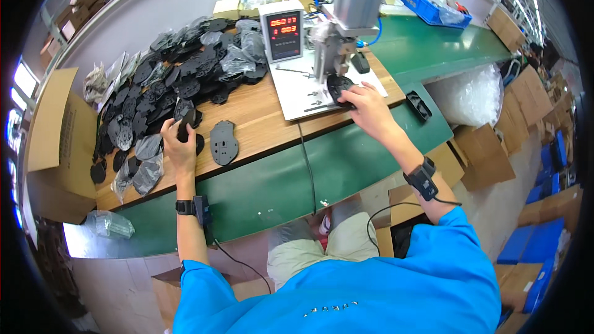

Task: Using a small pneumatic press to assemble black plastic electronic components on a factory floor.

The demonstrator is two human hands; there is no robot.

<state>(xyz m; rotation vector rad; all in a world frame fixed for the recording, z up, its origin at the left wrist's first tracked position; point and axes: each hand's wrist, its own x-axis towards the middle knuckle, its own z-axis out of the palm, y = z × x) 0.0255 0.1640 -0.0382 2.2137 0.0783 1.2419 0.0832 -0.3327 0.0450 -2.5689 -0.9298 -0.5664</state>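
My right hand [365, 106] grips the near side of a black plastic shell [338, 86]. That shell sits on the white base plate [296, 94], right under the head of a silver bench press [334, 43]. At the left, my left hand [179, 145] has its fingers closed round another dark shell piece [188, 122], at the near edge of the pile. A flat dark grey shell [223, 143] with small holes lies on the wooden board, to the right of my left hand. Several black shells make up the large pile [161, 83] beyond it.
A display box [284, 31] with red digits stands beside the press. An open cardboard box [59, 148] is at the left, a blue crate [430, 3] at the back right. A small black tray [419, 106] lies right of the press. A black cable [305, 161] crosses the green tabletop.
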